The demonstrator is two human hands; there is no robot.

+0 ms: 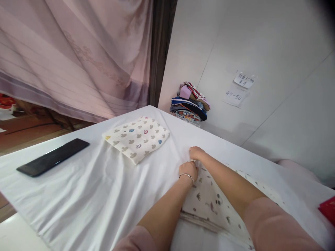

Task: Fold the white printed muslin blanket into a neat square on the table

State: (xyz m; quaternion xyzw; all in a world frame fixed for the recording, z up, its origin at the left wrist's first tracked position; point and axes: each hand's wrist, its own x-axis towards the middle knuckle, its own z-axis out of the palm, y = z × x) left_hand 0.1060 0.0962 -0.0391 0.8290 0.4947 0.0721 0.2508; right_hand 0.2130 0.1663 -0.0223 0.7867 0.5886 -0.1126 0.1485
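Note:
A cream cloth with small printed figures [206, 202] lies on the white-covered table, partly under my forearms and folded in layers along its near edge. My left hand [188, 169], with a bracelet at the wrist, is closed at the far left end of this cloth. Just beyond it, my right hand [196, 153] is also closed at the same end, its fingers mostly hidden behind the knuckles. To the left of both hands rests a folded white cloth with a mushroom print [138, 137], apart from them.
A black phone-like slab [53, 157] lies on the wrinkled white table cover [104, 202] at the left. Folded fabrics [190, 104] are stacked by the wall beyond the table. A pink curtain [104, 52] hangs at the left. Something red [328, 209] shows at the right edge.

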